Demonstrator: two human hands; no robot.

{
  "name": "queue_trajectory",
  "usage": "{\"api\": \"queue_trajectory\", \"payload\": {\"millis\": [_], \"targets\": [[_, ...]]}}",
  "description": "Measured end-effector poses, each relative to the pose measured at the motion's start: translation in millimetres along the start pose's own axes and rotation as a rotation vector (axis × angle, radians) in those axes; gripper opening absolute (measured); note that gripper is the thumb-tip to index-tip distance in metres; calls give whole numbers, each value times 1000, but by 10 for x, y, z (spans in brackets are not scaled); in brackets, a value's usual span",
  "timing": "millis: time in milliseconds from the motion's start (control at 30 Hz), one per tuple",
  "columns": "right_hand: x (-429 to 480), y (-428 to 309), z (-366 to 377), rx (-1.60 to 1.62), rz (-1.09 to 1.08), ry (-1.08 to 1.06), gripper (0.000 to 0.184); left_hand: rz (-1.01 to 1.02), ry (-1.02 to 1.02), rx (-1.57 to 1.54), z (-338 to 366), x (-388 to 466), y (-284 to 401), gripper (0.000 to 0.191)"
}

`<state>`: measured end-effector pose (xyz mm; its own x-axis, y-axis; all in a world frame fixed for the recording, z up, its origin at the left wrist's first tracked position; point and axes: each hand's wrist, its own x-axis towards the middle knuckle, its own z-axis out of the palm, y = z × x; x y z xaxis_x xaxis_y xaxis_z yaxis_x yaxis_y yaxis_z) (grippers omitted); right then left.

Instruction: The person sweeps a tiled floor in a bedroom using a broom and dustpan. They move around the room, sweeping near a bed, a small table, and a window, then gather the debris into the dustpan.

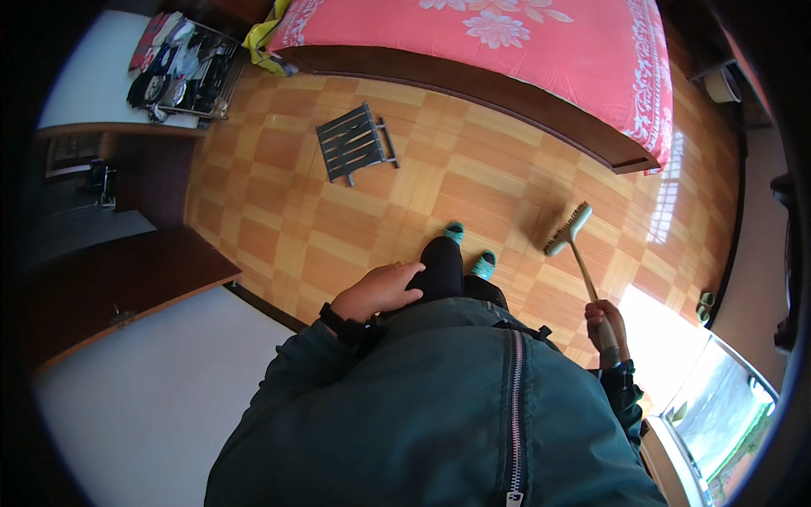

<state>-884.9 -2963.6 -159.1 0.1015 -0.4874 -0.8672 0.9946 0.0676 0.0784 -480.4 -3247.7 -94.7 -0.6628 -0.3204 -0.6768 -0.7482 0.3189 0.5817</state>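
My right hand [606, 326] is closed around the handle of a long-handled brush [570, 229]. Its pale head with dark bristles is held out ahead of me to the right, the bristles facing left; whether they touch the floor I cannot tell. At my left thigh, my left hand [383, 288] holds nothing, its thumb and fingers apart near the dark trouser leg [440, 269]. Below are my feet in turquoise sandals [484, 265] on the wood-patterned floor [355, 234].
A dark folding stool [355, 142] stands ahead to the left. Across the far side is a bed with a pink floral cover [570, 57]. Folded clothes [171, 63] lie on a rack at upper left. A dark wooden cabinet door [133, 285] juts in at left. Slippers [704, 307] lie by the right wall.
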Motion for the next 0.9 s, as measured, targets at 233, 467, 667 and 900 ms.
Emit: {"api": "queue_trajectory", "payload": {"millis": [233,467,667,900], "targets": [[-265,642,889,-598,50,150,15,21,30,-45,-209,12,-174,53],[429,1326,2290,-1132,341,-18,46,24,133,-148,-718,-375,-993,54],[1496,2066,3299,-1415,636,-296,8,-128,185,-153,-912,-840,-1711,52],[2642,2912,3673,-1286,815,-214,18,-184,198,-226,-1041,-1005,-2170,54]]}}
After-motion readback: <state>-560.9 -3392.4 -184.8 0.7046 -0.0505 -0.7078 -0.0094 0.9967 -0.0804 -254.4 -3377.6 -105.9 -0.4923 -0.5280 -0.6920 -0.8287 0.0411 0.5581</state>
